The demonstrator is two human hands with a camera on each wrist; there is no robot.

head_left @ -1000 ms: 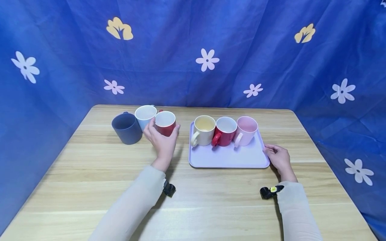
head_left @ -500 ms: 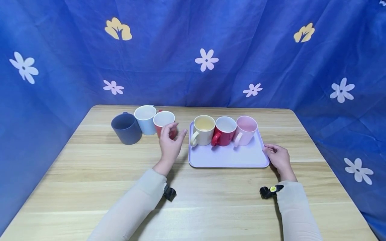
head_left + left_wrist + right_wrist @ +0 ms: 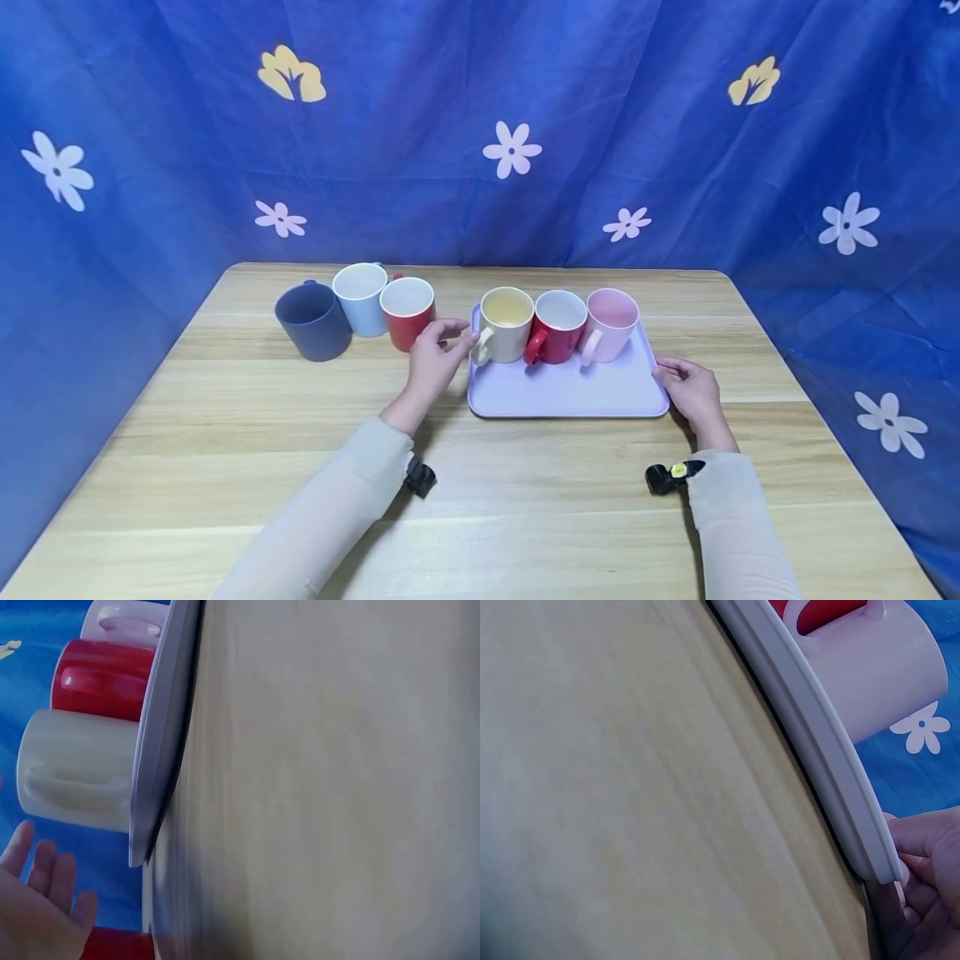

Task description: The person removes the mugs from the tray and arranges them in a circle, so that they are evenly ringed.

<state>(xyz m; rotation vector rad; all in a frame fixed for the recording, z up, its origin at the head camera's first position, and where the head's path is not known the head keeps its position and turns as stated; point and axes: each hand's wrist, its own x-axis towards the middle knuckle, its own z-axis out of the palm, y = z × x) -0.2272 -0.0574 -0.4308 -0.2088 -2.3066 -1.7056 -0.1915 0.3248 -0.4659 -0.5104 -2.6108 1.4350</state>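
Note:
A lilac tray (image 3: 570,396) bears a row of mugs: a cream mug (image 3: 512,343), a red mug (image 3: 564,343) and a pink mug (image 3: 618,338). My left hand (image 3: 432,360) is at the tray's left edge, beside the cream mug's handle. In the left wrist view its loosely extended fingers (image 3: 61,881) hold nothing and stand apart from both mug and tray. At the other end, my right hand (image 3: 693,393) pinches the tray's right edge, thumb above and fingers below in the right wrist view. Another red mug (image 3: 411,332), white inside, stands just behind my left hand.
Left of that red mug, a light blue mug (image 3: 365,317) and a dark blue mug (image 3: 318,333) stand close together on the wooden table (image 3: 547,508). A blue curtain (image 3: 420,183) with flowers hangs right behind the table's far edge.
My left hand has let go of the red mug left of the tray and moved right and toward me, to the tray's left edge. My right hand has stayed on the tray.

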